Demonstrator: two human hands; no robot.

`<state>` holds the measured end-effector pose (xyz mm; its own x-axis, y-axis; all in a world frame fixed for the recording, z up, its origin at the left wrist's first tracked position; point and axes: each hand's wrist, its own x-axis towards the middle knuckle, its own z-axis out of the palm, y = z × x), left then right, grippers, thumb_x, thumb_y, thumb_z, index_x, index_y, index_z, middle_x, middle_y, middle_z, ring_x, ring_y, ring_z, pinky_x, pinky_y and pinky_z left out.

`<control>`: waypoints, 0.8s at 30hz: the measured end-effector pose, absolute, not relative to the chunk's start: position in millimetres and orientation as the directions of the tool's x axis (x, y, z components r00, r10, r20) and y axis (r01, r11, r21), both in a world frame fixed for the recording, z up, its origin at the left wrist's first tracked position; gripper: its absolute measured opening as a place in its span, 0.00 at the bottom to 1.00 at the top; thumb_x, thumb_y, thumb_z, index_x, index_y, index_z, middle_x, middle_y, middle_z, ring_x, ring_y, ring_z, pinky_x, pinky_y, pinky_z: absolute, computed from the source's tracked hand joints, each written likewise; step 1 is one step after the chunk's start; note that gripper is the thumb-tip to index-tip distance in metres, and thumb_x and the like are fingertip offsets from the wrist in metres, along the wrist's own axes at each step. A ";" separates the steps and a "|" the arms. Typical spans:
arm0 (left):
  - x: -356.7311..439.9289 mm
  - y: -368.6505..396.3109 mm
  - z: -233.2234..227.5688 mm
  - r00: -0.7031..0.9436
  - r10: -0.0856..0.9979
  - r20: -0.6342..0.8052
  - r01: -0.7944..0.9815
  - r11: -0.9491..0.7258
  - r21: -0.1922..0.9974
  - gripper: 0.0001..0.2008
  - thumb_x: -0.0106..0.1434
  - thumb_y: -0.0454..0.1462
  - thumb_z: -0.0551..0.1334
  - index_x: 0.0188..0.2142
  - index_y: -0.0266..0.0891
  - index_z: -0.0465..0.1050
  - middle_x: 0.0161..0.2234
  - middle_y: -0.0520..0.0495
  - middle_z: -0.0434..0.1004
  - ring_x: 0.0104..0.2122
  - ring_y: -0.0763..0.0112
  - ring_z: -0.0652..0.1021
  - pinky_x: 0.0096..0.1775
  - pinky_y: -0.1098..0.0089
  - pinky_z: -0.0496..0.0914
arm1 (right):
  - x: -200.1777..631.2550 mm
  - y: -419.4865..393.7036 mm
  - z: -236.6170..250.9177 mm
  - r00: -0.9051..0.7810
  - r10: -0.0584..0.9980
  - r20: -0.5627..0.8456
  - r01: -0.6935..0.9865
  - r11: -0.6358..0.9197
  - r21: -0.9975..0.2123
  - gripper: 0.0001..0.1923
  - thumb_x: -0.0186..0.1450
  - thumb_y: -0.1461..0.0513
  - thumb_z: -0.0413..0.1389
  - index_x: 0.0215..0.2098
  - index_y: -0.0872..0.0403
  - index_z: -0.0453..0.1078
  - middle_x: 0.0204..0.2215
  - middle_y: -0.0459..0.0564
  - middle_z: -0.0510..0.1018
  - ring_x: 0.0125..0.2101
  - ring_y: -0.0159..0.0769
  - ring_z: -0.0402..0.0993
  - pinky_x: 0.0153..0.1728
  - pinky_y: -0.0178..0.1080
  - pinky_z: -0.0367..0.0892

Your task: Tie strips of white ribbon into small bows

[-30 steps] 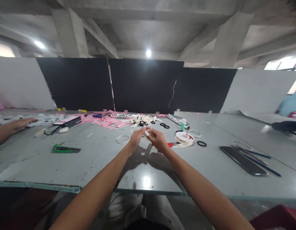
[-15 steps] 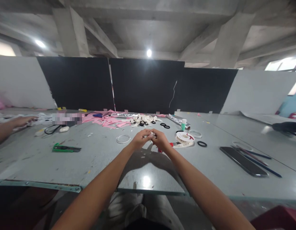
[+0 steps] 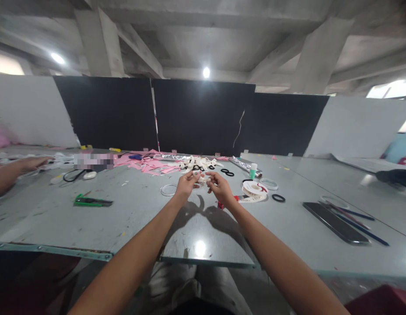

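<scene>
A short piece of cream ribbon (image 3: 202,179) is between my two hands above the table. My left hand (image 3: 186,187) pinches one side of it between thumb and fingers. At its other side, my right hand (image 3: 220,189) has thumb and forefinger closed on the ribbon's end; the exact grip is small and partly hidden. Just beyond the hands lies a pile of cream ribbon pieces (image 3: 203,163) with black rings among them. To the right of my right hand are red-handled scissors (image 3: 222,204), partly covered by that hand, and a white ribbon spool (image 3: 255,188) with printed ribbon trailing from it.
A green cutter (image 3: 91,201) lies left, a clear ring (image 3: 168,190) nearer. Right are a black ring (image 3: 278,198), a glue stick (image 3: 253,171), a phone (image 3: 334,223) and pens. Pink strips (image 3: 147,164) lie at the back. Another person's hand (image 3: 35,163) rests far left.
My hands have moved slightly apart, the left one a little to the left. The cream ribbon between them now shows more. The view has shifted slightly.
</scene>
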<state>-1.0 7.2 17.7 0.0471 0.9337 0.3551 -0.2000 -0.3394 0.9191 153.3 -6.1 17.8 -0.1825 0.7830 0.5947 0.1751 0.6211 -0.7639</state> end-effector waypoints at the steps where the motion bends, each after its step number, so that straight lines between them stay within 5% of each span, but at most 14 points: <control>1: -1.2 7.3 17.1 0.051 0.938 0.343 -0.219 -0.325 0.920 0.24 0.52 0.48 0.66 0.45 0.36 0.73 0.38 0.43 0.78 0.31 0.70 0.76 0.30 0.72 0.68 | 153.3 -5.9 17.7 -0.178 0.784 0.594 0.171 0.619 -0.767 0.19 0.59 0.59 0.53 0.48 0.55 0.66 0.27 0.42 0.62 0.24 0.28 0.63 0.23 0.33 0.70; 10: 1.8 6.3 12.8 0.070 0.951 0.301 -0.321 -0.264 0.909 0.30 0.45 0.44 0.72 0.48 0.38 0.71 0.37 0.44 0.80 0.30 0.69 0.77 0.30 0.70 0.70 | 152.5 -5.4 14.0 -0.024 0.770 0.638 0.273 0.619 -0.736 0.18 0.61 0.57 0.53 0.48 0.54 0.64 0.25 0.41 0.64 0.24 0.28 0.62 0.24 0.31 0.65; 16: -3.8 15.2 13.0 -0.063 0.956 0.287 -0.437 -0.285 0.853 0.30 0.46 0.45 0.71 0.48 0.40 0.69 0.41 0.43 0.79 0.33 0.67 0.79 0.35 0.67 0.72 | 149.5 -5.4 9.8 -0.013 0.786 0.618 0.353 0.582 -0.733 0.11 0.61 0.55 0.53 0.34 0.55 0.68 0.22 0.42 0.66 0.23 0.29 0.61 0.26 0.32 0.62; 24: -2.8 10.0 13.9 -0.005 0.939 0.343 -0.295 -0.329 0.897 0.27 0.47 0.45 0.71 0.46 0.37 0.72 0.39 0.41 0.80 0.33 0.68 0.78 0.33 0.72 0.68 | 153.5 -17.7 21.2 -0.101 0.636 0.765 0.603 0.651 -0.461 0.13 0.64 0.58 0.52 0.46 0.51 0.71 0.33 0.48 0.73 0.29 0.32 0.67 0.34 0.34 0.63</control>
<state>-2.8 10.0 13.9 -0.0054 0.9395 0.3426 -0.2950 -0.3289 0.8971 153.5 -17.7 21.2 -0.1010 0.6356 0.7654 0.6028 0.6511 -0.4611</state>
